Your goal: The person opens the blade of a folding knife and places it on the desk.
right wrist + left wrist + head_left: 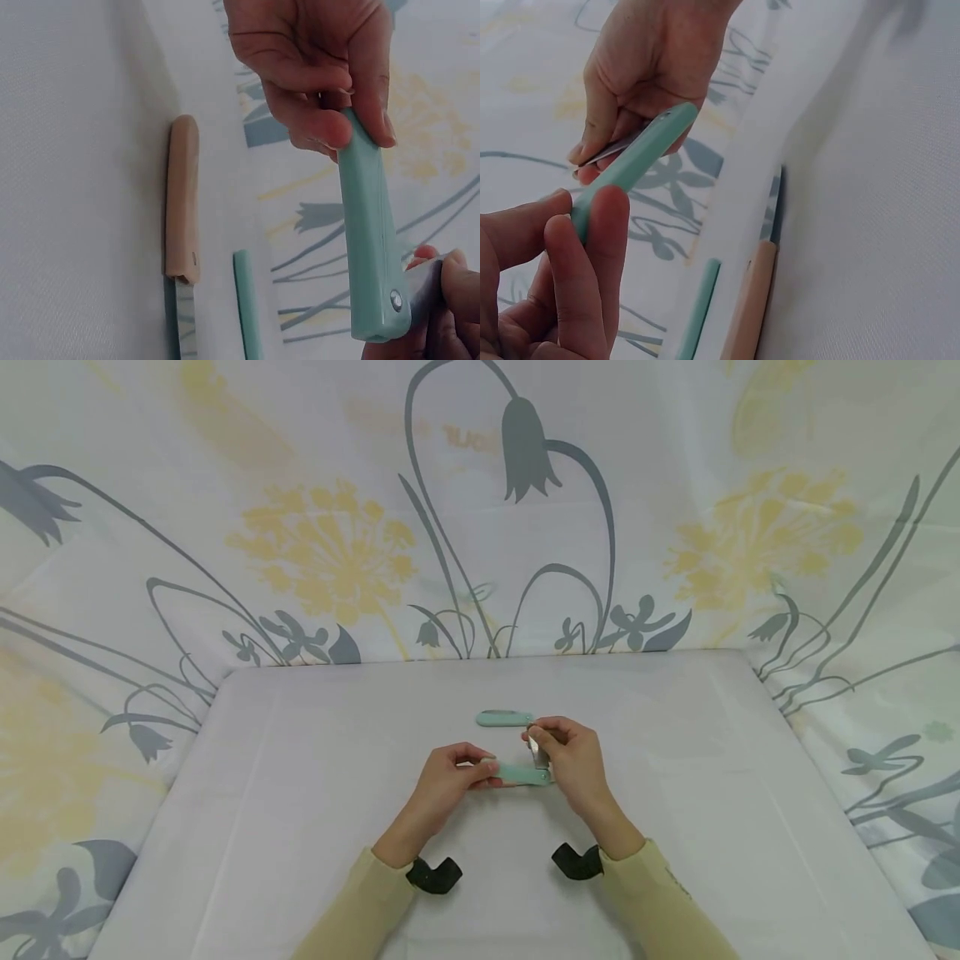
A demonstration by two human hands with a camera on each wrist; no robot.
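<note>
My left hand (447, 777) grips the mint-green handle (522, 774) of a folding knife near one end. With thumb and fingers, my right hand (576, 764) pinches the metal blade (537, 753), which stands partly folded out, at an angle to the handle. The pivot rivet (396, 300) shows at the handle's far end in the right wrist view. A second mint-green folding knife (502, 719) lies just behind the hands. In both wrist views a peach-handled knife (182, 202) lies on the table with its blade (772, 206) out; the head view mostly hides it.
A white cloth-covered table (315, 793) spreads below the hands. Flower-patterned curtains (330, 552) stand behind it and along both sides. Black curved pieces (435, 876) stick out from the sleeve cuffs at both wrists.
</note>
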